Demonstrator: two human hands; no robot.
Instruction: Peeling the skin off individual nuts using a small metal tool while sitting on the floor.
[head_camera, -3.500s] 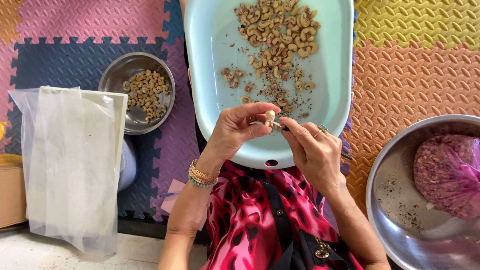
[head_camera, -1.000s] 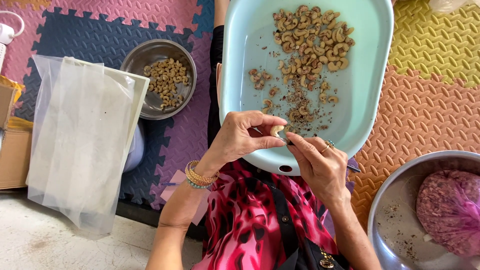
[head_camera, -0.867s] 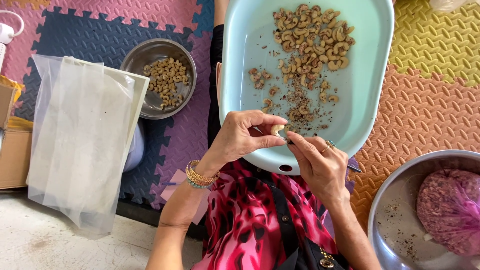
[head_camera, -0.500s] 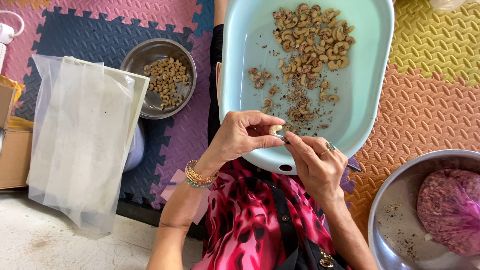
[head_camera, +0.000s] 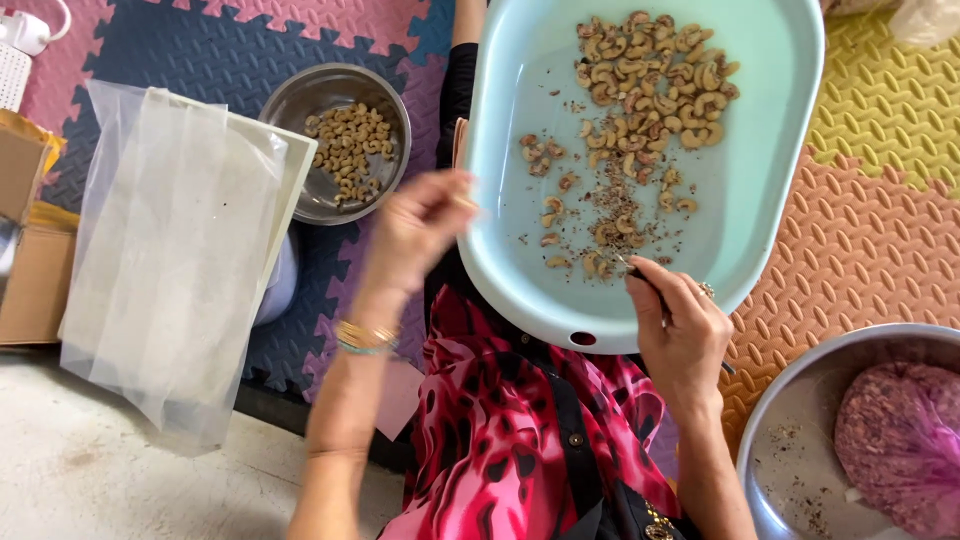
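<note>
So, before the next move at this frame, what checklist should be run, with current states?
1. Left hand between small steel bowl and tray: ok.
2. Nut in left hand: cannot tell, blurred.
3. Right hand grips thin tool over tray: ok.
4. Pale blue tray holds unpeeled cashews: ok.
5. Small steel bowl has room: ok.
6. Large steel bowl with pink bag near right hand: ok.
</note>
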